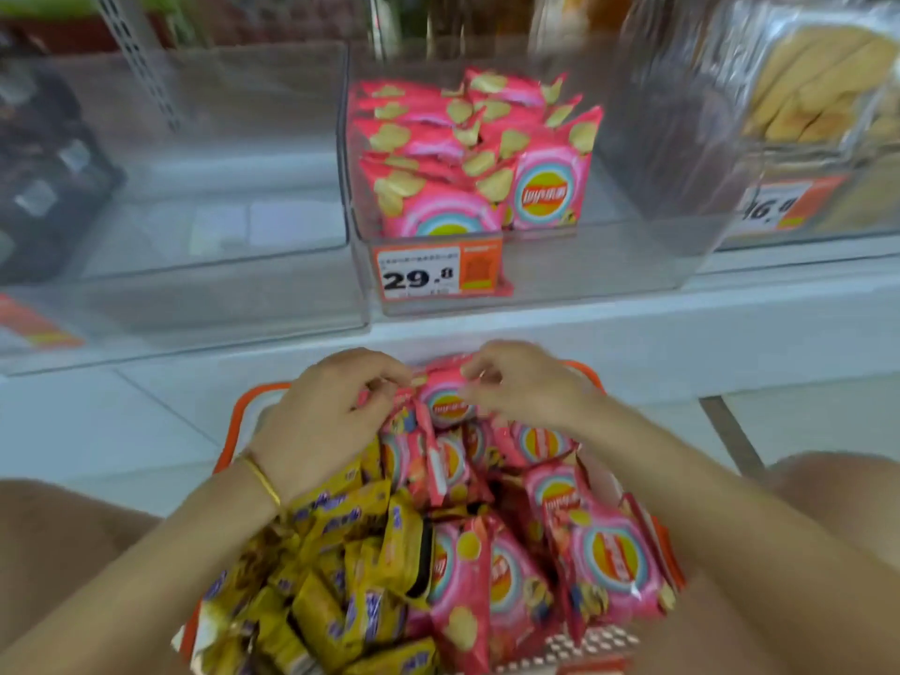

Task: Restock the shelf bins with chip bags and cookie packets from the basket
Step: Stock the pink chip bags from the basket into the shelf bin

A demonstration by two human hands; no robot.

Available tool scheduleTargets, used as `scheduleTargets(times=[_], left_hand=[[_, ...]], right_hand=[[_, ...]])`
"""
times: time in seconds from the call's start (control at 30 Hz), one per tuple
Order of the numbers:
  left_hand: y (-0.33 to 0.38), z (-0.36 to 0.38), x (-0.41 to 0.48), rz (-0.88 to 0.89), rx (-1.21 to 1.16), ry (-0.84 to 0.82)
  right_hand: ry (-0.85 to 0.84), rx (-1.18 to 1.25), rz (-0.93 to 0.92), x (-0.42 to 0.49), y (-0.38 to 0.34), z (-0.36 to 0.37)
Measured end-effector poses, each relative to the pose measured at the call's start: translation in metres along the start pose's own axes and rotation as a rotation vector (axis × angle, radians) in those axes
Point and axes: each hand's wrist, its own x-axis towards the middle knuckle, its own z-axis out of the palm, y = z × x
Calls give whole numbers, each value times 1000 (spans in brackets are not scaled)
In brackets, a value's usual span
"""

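Observation:
An orange basket (243, 406) sits low in front of me, filled with pink chip bags (599, 552) on the right and yellow cookie packets (350, 567) on the left. My left hand (321, 421) and my right hand (521, 382) both pinch the top edge of one pink chip bag (445, 399) at the basket's far end. Above, a clear shelf bin (609, 265) with a 29.8 price tag (421, 275) holds several pink chip bags (462, 153) standing in its left half.
A clear bin (204, 236) stands left of the chip bin, with a dark-packet bin (44, 172) beyond it. At the right is a bin of pale biscuits (818, 90). The white shelf edge (682, 333) runs just beyond the basket.

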Motion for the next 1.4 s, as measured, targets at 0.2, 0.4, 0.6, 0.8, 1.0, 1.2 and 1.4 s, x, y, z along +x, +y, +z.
scheduleTargets(times=[0.2,0.4,0.6,0.8,1.0,1.2,1.4], left_hand=[[-37,18,-9,-158,13,-4],[-46,18,-4,-157,-16,-14],[-33,26,3,-178,-114,-38],[-4,32,7,-478,-658,-334],[19,19,22,-283,-490,-368],[85,-29,72,101,-168,-419],[123,-78,141,94,-304,59]], right_hand=[[-210,30,187,28,11,102],[-174,175,302,29,30,72],[-172,387,295,8,52,-2],[-289,716,244,-23,47,-23],[-122,616,74,-37,41,-40],[-203,328,-184,-49,13,-91],[290,768,-111,-31,13,-175]])
